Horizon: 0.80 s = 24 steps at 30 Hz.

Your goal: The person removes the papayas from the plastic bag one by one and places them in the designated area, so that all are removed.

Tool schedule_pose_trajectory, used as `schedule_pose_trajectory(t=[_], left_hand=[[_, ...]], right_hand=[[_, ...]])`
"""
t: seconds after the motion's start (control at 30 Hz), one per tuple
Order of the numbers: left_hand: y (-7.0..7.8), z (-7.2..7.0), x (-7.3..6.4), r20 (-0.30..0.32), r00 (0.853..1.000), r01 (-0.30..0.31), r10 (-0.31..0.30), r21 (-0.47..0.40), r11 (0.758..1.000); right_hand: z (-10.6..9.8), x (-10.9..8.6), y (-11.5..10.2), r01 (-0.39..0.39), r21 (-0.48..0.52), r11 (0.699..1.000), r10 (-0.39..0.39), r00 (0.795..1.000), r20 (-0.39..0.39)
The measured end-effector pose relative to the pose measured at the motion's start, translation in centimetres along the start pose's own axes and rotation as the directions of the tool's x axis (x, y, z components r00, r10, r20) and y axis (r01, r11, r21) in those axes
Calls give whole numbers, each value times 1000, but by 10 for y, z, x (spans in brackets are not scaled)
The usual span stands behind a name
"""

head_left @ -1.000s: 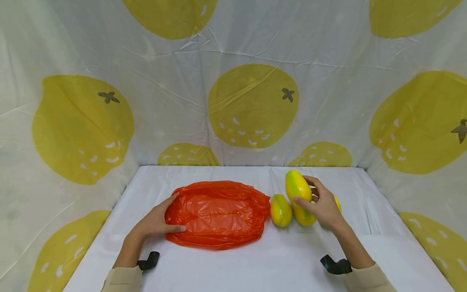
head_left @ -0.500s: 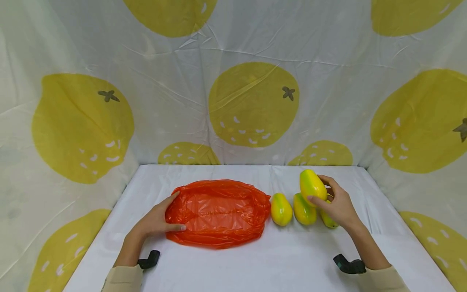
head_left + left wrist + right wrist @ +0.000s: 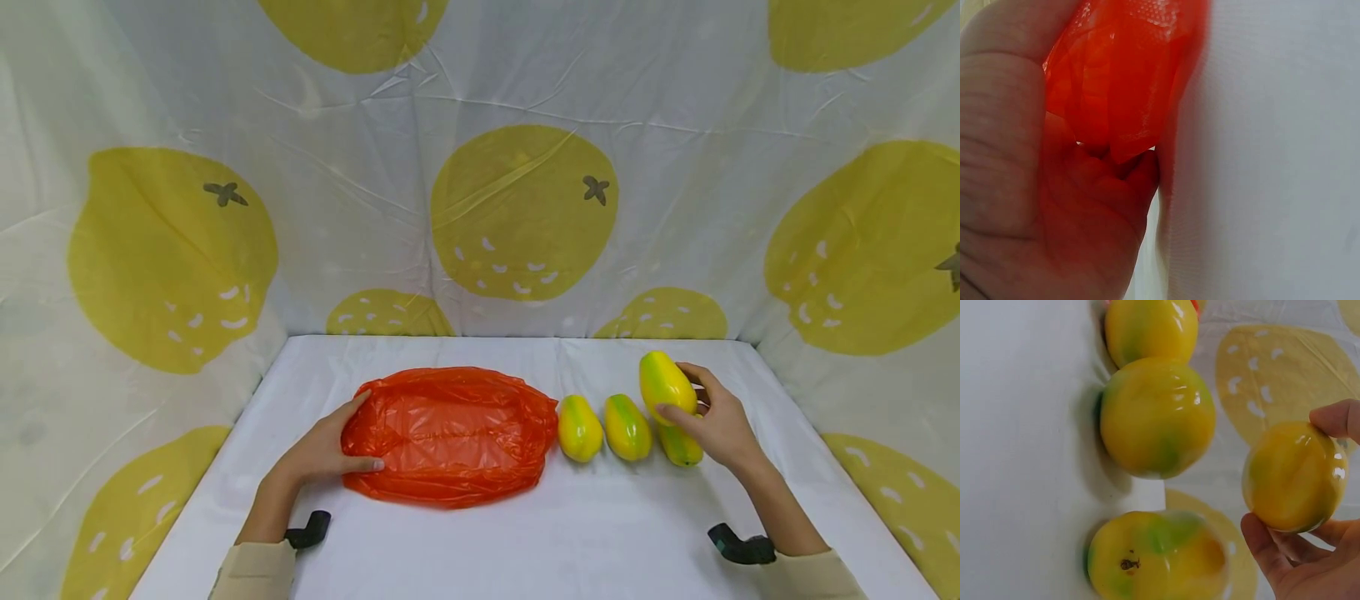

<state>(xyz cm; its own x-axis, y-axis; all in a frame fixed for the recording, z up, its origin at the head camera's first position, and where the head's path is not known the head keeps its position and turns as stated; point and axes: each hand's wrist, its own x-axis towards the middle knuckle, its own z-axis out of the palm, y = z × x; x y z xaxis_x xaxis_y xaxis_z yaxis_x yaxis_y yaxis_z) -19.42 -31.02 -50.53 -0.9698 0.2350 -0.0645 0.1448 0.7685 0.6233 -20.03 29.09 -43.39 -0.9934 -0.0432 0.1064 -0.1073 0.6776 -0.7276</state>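
Observation:
A red plastic bag (image 3: 450, 433) lies spread on the white cloth, its mouth open upward. My left hand (image 3: 318, 450) grips its left edge, with the thumb at the front rim and the other fingers farther back. In the left wrist view thin red plastic (image 3: 1135, 81) hangs between thumb and fingers. My right hand (image 3: 716, 421) holds a shiny yellow-green papaya (image 3: 666, 385) raised above the table, thumb on one side and fingers on the other. Beneath it lies another papaya (image 3: 681, 450), partly covered in the head view.
Two more papayas stand in the row: one (image 3: 580, 429) right beside the bag's right end, one (image 3: 627, 427) in the middle. The white tablecloth (image 3: 525, 550) runs up to a lemon-print curtain (image 3: 660, 208) enclosing the back and sides.
My right hand has carried the papaya rightward, from over the middle papaya to over the rightmost one, exposing the middle one. My left hand and the bag have stayed put.

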Motion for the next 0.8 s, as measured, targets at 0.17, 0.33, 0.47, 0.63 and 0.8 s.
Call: schedule_pose_trajectory(t=[0.17, 0.33, 0.47, 0.63, 0.8], left_hand=[[0, 0, 1, 2, 1000, 10, -10, -8, 1000], [1, 1, 0, 3, 1000, 12, -12, -21, 1000], [0, 1, 0, -2, 1000, -1, 1, -7, 1000], [1, -1, -1, -5, 1000, -7, 7, 12, 1000], [3, -2, -2, 1, 1000, -6, 6, 11, 1000]], right_hand=[[-2, 0, 7, -27, -12, 1000, 27, 1000, 1], [-5, -2, 14, -63, -26, 998, 63, 998, 4], [-11, -6, 19, -79, -32, 996, 78, 997, -19], [-18, -9, 27, -103, -27, 994, 102, 994, -41], [-23, -12, 40, -119, -21, 993, 118, 991, -71]])
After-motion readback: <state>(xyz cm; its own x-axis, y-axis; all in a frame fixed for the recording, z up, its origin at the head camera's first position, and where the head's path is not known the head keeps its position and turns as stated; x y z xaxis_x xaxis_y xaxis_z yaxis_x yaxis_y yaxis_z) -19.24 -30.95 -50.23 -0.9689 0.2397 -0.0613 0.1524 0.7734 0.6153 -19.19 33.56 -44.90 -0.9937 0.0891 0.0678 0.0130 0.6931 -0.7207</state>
